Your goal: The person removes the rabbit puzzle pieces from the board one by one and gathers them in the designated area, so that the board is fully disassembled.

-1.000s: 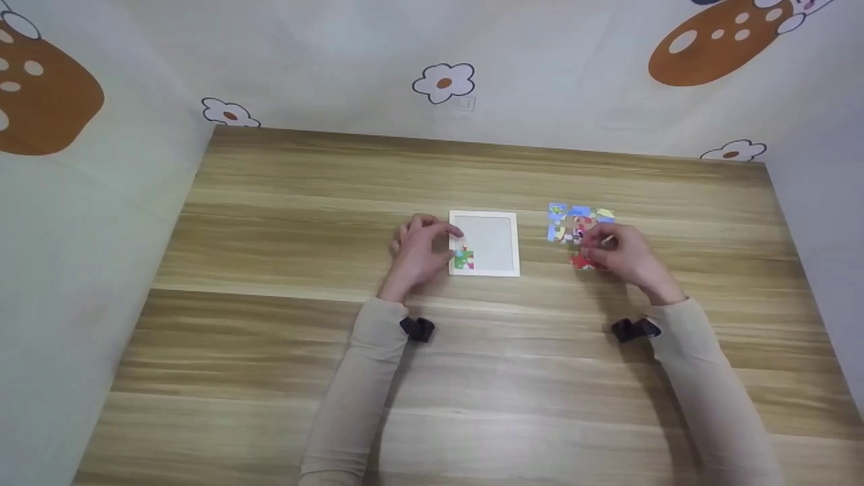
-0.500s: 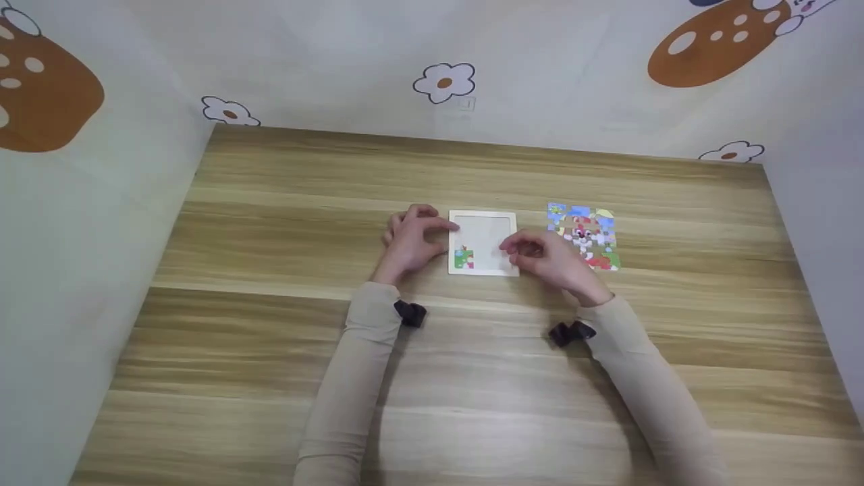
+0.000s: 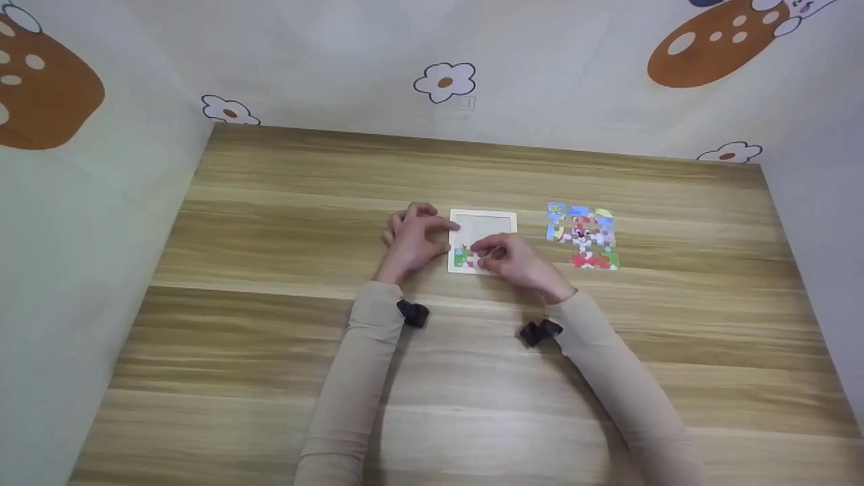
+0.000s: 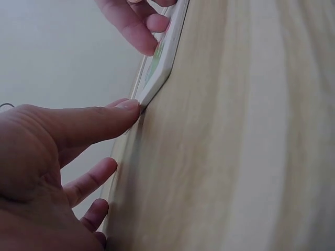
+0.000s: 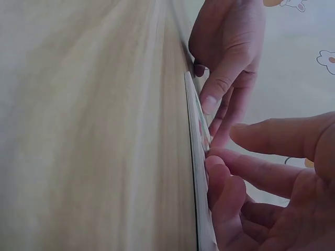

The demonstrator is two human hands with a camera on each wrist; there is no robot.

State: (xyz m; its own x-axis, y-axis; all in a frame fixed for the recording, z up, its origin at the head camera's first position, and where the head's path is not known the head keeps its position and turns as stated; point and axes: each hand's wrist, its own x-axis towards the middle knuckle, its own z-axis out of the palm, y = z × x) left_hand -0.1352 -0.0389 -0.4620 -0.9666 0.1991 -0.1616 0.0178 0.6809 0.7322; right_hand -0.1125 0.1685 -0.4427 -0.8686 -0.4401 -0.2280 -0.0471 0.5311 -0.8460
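A white square puzzle tray (image 3: 482, 213) lies on the table, with green puzzle pieces (image 3: 462, 258) in its lower left corner. My left hand (image 3: 412, 243) touches the tray's left edge with thumb and forefinger; in the left wrist view the thumb (image 4: 99, 123) presses on the tray's corner. Over the lower part of the tray, my right hand (image 3: 516, 263) pinches a small puzzle piece, largely hidden by the fingertips, just right of the green ones. In the right wrist view its fingers (image 5: 220, 178) are down at the tray surface.
To the right of the tray lies a loosely laid group of puzzle pieces (image 3: 582, 235) with a red and white cartoon animal. The wood-grain table (image 3: 472, 378) ends at a pale wall (image 3: 337, 67) with printed flowers.
My right hand has gone left from the loose pieces to the tray's lower part. My left hand has shifted slightly left, off the tray's inside, and stays at its edge.
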